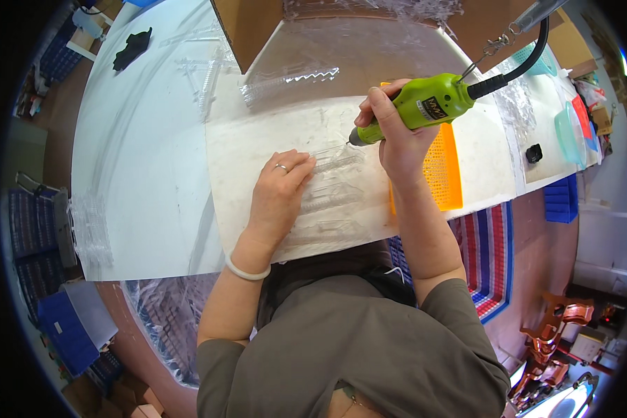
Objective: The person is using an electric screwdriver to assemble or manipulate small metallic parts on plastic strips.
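Observation:
My right hand (397, 129) is wrapped round a green electric screwdriver (425, 104), which hangs from a spring and a black cable. Its thin bit points down and left at the end of a clear plastic strip (336, 161) on the table; whether it touches is too fine to tell. At that strip's left end, my left hand (280, 188) lies palm down, fingers bent and together, holding it against the table. Two more clear plastic pieces, one in the middle (327, 198) and one nearer me (325, 231), lie in a row below it.
A yellow perforated tray (442, 167) sits right, partly behind my right forearm. An open cardboard box (369, 49) with clear pieces stands ahead. Loose clear strips (289, 83) lie before it. A small black part (533, 153) and a pale green basin (570, 132) are at the right edge.

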Available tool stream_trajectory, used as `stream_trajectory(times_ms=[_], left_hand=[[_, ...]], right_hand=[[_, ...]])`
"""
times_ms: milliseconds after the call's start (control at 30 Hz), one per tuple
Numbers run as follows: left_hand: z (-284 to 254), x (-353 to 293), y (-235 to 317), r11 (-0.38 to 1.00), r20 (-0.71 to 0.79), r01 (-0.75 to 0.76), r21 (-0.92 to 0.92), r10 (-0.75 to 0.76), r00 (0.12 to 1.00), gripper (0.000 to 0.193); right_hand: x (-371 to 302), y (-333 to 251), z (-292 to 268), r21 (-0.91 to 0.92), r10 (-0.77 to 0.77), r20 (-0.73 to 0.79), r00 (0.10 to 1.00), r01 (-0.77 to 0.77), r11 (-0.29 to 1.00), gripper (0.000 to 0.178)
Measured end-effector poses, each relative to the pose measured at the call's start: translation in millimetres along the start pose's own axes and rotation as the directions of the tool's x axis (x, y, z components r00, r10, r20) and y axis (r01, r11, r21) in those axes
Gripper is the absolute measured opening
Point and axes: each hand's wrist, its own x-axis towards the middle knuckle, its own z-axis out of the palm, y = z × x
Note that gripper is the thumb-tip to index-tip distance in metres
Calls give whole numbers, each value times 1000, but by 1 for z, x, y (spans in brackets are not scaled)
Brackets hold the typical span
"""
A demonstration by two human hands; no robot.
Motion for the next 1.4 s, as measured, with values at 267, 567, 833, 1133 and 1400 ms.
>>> stream_trajectory(times_ms=[267, 567, 833, 1133, 1400], left_hand=[[1, 0, -1, 1000, -3, -3, 15, 3, 1000, 21], [0, 2, 1, 999, -18, -24, 28, 24, 1000, 22], [-1, 2, 1, 998, -16, -37, 41, 38, 999, 22], [2, 1, 0, 1000, -14, 2, 8, -2, 1000, 20], [0, 1, 0, 1000, -16, -8, 21, 8, 1000, 22]], right_hand=[[-2, -1, 0, -31, -4, -6, 1000, 3, 999, 8], [-7, -2, 1, -50, 8, -11, 1000, -9, 999, 9], [-5, -4, 5, -48, 27, -7, 1000, -27, 998, 9], [6, 1, 10, -117, 71, 16, 997, -68, 991, 10], [13, 2, 9, -144, 137, 87, 987, -124, 982, 12]])
